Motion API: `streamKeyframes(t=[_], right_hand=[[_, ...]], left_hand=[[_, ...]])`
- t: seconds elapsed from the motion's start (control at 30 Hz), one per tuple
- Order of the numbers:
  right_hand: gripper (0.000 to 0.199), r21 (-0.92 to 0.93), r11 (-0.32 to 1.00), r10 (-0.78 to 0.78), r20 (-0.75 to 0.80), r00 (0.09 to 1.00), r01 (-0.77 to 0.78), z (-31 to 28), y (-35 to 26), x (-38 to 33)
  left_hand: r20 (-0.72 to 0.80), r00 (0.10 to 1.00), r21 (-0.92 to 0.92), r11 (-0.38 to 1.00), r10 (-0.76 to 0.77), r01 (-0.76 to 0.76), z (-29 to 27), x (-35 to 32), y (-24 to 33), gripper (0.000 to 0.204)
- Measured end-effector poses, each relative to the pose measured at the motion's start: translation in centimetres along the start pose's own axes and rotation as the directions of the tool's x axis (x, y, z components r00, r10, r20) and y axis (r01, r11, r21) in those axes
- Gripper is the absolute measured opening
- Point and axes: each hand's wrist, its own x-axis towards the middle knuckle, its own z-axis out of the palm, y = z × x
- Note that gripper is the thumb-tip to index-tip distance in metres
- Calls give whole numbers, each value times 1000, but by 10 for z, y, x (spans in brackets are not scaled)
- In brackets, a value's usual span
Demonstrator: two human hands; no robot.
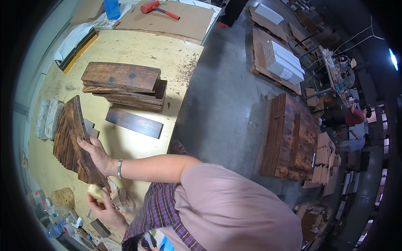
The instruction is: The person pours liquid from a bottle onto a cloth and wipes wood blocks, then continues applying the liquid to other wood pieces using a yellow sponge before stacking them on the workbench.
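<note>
My right hand, with a silver bracelet at its wrist, grips a long dark-stained wooden board. The thumb lies on the board's face; the other fingers are partly hidden. This board is tilted over a fanned stack of similar boards. By its lower end, my left hand has its fingers curled round a small pale yellow wad, perhaps sponge or cloth. Whether the wad touches the board I cannot tell. A single dark board lies flat to the right, below a neat pile of thicker-looking boards.
A red mallet lies on cardboard at the table's far end, near a blue container. Wrapped blocks stand at the left edge. Bottles and tape crowd the lower left. Large panels are stacked on the floor.
</note>
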Motion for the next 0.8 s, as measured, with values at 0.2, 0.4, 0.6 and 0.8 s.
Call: streamKeyframes(t=[0.2,0.4,0.6,0.8], right_hand=[[41,12,999,-48,-77,996,50,3,13,10],[34,57,988,144,-48,988,-142,16,4,-1],[51,66,985,162,-42,986,-159,6,-7,5],[62,31,962,272,-31,962,-271,3,-11,-2]], left_hand=[[-9,999,1,999,36,-36,-10,-4,-4,56],[76,992,-9,995,100,-99,-16,-20,-21,56],[-123,988,-71,992,91,-100,-19,8,3,49],[241,894,189,885,377,-424,-2,-35,23,47]])
